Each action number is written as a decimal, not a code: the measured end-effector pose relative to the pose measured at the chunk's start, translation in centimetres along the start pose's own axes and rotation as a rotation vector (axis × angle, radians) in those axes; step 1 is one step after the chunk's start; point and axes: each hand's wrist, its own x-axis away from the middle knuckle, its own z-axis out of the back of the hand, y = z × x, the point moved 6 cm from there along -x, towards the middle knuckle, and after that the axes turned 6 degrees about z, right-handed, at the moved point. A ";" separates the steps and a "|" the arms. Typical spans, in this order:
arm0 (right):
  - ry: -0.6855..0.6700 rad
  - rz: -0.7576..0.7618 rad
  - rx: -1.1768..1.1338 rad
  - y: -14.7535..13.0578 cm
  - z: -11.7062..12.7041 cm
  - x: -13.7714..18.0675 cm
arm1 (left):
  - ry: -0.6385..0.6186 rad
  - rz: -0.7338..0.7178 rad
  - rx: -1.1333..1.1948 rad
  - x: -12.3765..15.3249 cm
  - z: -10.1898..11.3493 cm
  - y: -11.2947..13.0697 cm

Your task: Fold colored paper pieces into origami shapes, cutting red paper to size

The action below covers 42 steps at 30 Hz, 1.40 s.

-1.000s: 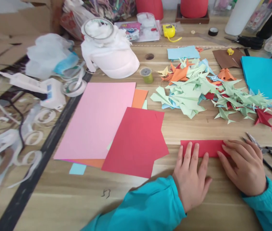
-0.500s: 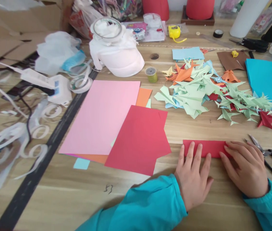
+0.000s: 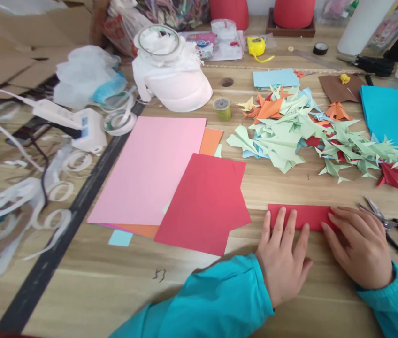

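A strip of folded red paper [image 3: 308, 216] lies flat on the wooden table in front of me. My left hand [image 3: 285, 256] rests over its left part, fingers spread and fingertips pressing on the paper. Around the strip's right end, my right hand [image 3: 359, 246] has its fingers together and bent, the thumb at the lower edge and the fingertips at the upper side. The hand covers that end of the paper. Just beyond my right hand lie black-handled scissors [image 3: 391, 224]. Larger sheets of red paper [image 3: 199, 206] lie to the left, partly over pink paper [image 3: 153, 164].
Behind the strip spreads a pile of folded paper shapes [image 3: 279, 136], mostly pale green. Blue sheets [image 3: 394, 117] lie at right. A thread spool [image 3: 222, 109], a yellow tape measure [image 3: 256, 47] and a white cloth bundle [image 3: 174, 80] stand farther back. Cables and a power adapter [image 3: 91, 130] are at left.
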 end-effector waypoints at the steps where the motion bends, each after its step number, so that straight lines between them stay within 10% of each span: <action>1: -0.001 0.000 -0.004 0.0 0.0 0.0 | 0.001 0.001 -0.001 0.0 0.0 0.0; 42: 0.002 0.015 -0.046 0.1 -0.1 0.1 | 0.020 0.011 0.041 0.2 -0.4 -0.2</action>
